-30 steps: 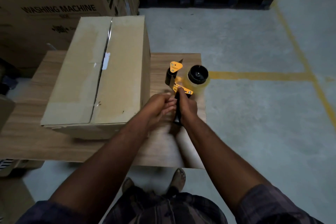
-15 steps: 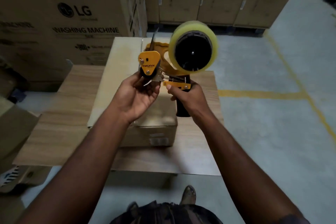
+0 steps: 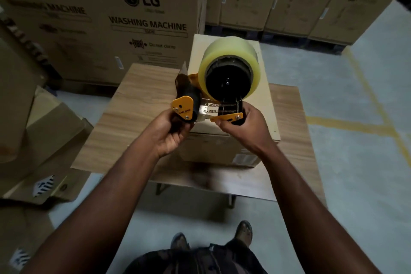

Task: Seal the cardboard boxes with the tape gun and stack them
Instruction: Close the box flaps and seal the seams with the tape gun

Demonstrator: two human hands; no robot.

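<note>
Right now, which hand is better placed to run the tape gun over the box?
Right, probably. The right hand grips the tape gun by its handle; the left hand only holds the roller end, and the cardboard box sits straight ahead.

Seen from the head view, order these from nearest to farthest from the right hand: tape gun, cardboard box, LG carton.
1. The tape gun: gripped by the right hand itself.
2. The cardboard box: on the table, just behind and below the hand.
3. The LG carton: far back, to the left.
</note>
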